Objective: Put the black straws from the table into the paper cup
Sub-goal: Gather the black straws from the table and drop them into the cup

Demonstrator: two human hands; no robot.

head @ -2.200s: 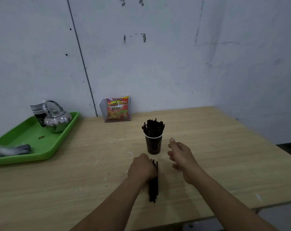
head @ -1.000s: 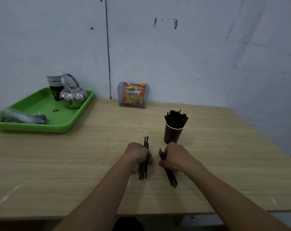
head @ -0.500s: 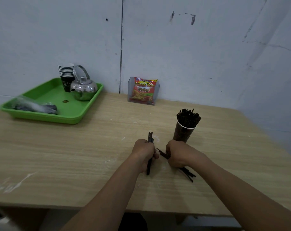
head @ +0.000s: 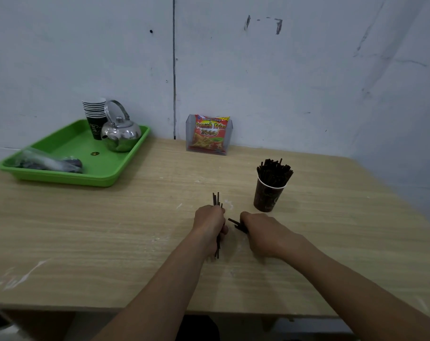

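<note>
Head view: left hand [head: 209,223] and right hand [head: 260,232] each clench black straws [head: 216,199] beside the straw-filled paper cup [head: 268,196].

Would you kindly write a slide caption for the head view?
Left hand and right hand each grip black straws on the table beside a straw-filled paper cup.

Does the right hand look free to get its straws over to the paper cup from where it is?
Probably yes. The right hand, closed on a few black straws, sits just short of the paper cup with bare table between. The cup already looks packed, though.
</note>
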